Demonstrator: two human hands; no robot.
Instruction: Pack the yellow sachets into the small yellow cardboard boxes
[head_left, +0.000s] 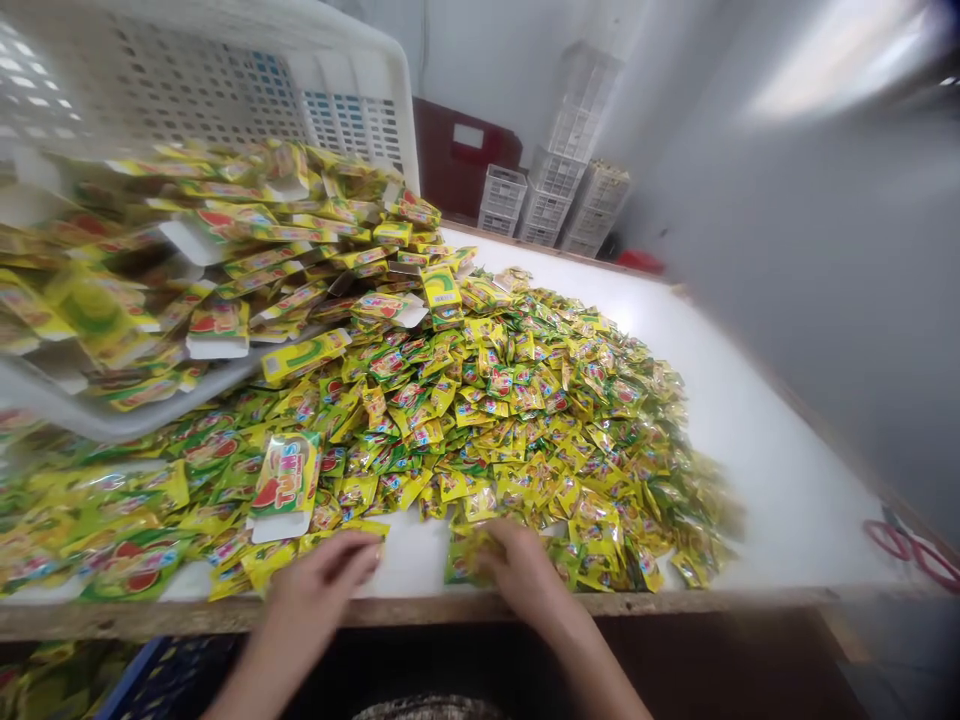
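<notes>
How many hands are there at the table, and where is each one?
2. The left hand is near the table's front edge, close to an open box; the right hand is among the yellow-green packets. No other hands show.

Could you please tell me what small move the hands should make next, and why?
I would probably bring the left hand to the carton with its white flap out: it lies just beyond that hand, atop loose sachets, while the right hand is already among sachets near the table's front edge.
</notes>
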